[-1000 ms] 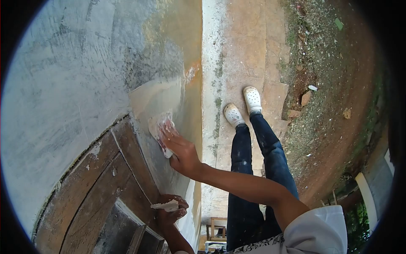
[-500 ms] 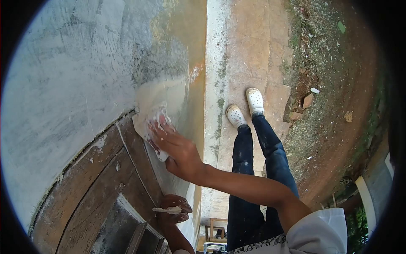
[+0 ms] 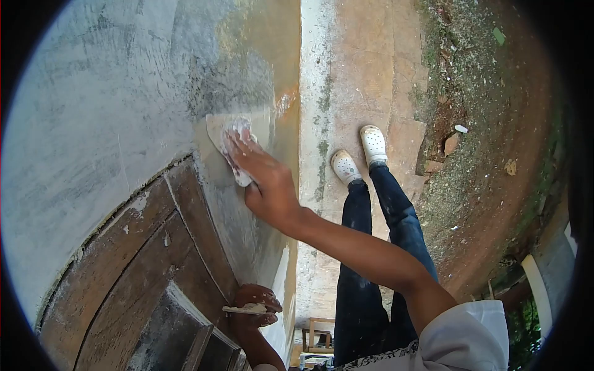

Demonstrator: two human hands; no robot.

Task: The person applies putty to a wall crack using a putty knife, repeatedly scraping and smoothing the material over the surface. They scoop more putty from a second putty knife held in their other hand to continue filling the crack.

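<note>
My right hand (image 3: 269,182) reaches across to the wall (image 3: 124,93), its fingers pressed on a flat putty spreader (image 3: 238,127) smeared with white putty. The spreader lies against the wall, and a pale smear of wet putty shows beside it. Low by the wooden frame (image 3: 185,247), my left hand (image 3: 257,303) is closed around a thin flat piece with putty on it (image 3: 244,308), seen nearly edge-on. White specks of putty dot the fingers of both hands.
My feet in white clogs (image 3: 373,143) stand on a worn paved ledge (image 3: 362,62) along the wall. Beyond it runs a strip of gravel and dirt (image 3: 482,204) with a broken brick piece (image 3: 451,144). Some wooden furniture (image 3: 320,324) stands behind, near the wall.
My right hand has slid the spreader along the wall, up in the view and away from the wooden frame's corner, thinning the putty there. My left hand stays nearly in place.
</note>
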